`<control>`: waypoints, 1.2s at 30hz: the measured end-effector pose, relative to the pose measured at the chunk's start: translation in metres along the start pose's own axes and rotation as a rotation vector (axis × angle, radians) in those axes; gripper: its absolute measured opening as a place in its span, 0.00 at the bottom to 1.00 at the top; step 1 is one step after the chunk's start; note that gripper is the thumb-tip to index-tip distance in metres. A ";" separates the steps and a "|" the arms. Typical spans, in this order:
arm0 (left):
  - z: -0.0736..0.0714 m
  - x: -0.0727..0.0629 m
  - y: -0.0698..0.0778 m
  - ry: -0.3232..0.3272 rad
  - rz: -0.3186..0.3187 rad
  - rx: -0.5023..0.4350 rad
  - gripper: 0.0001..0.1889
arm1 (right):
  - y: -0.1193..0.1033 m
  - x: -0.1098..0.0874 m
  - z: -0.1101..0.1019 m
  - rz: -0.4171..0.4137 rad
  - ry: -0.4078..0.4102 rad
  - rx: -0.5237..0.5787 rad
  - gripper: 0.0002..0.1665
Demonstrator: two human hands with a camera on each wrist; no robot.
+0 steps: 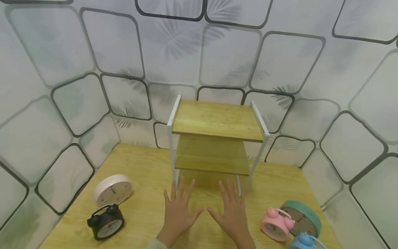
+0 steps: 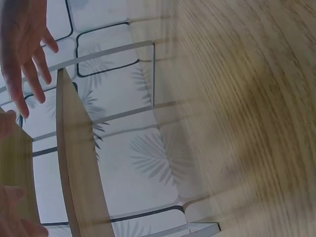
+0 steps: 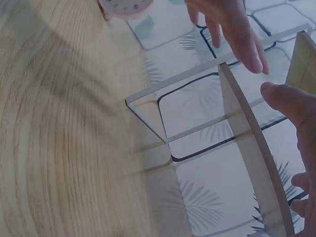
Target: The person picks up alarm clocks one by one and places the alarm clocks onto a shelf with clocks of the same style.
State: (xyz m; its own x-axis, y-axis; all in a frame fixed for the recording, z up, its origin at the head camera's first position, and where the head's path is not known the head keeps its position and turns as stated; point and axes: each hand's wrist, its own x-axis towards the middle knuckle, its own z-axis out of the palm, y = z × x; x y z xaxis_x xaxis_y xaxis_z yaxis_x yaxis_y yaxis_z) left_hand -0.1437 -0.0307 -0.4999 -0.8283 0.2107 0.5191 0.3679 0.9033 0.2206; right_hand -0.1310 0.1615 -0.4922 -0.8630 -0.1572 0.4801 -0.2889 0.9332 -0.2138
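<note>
Both hands hover in front of a small two-tier shelf (image 1: 217, 119) with wooden boards and a white frame. My left hand (image 1: 178, 212) has its fingers spread and holds nothing. Beside it my right hand (image 1: 231, 214) is spread the same way, also holding nothing, the two thumbs pointing toward each other with a small gap. To the left are a white round clock (image 1: 113, 191) and a black twin-bell alarm clock (image 1: 106, 222). On the right side sit a pink twin-bell alarm clock (image 1: 276, 225), a green round clock (image 1: 301, 218) and a blue alarm clock (image 1: 306, 242), cut off by the frame edge.
The wooden table (image 1: 146, 180) carries the shelf at its back and the clocks along both sides. Patterned wall covering (image 1: 174, 52) encloses the table at the back, left and right.
</note>
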 end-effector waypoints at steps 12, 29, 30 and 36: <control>-0.016 0.036 -0.025 0.358 0.100 -0.209 0.39 | 0.018 0.001 -0.030 -0.073 0.136 0.017 0.53; -0.030 0.084 -0.078 0.256 -0.075 -0.813 0.32 | 0.071 -0.033 -0.061 -0.101 0.217 0.120 0.50; -0.031 0.083 -0.080 0.246 -0.089 -0.847 0.30 | 0.075 -0.034 -0.061 -0.102 0.227 0.128 0.50; -0.037 0.079 -0.085 0.238 -0.171 -0.918 0.22 | 0.096 -0.041 -0.057 -0.119 0.276 0.165 0.49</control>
State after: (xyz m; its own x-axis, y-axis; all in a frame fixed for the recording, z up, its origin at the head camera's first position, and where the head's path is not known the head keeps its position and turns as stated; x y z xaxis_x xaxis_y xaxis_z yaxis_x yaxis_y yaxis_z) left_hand -0.2248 -0.1048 -0.4468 -0.8312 -0.0691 0.5517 0.5212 0.2488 0.8164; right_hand -0.0996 0.2756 -0.4836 -0.6810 -0.1477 0.7172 -0.4635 0.8452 -0.2661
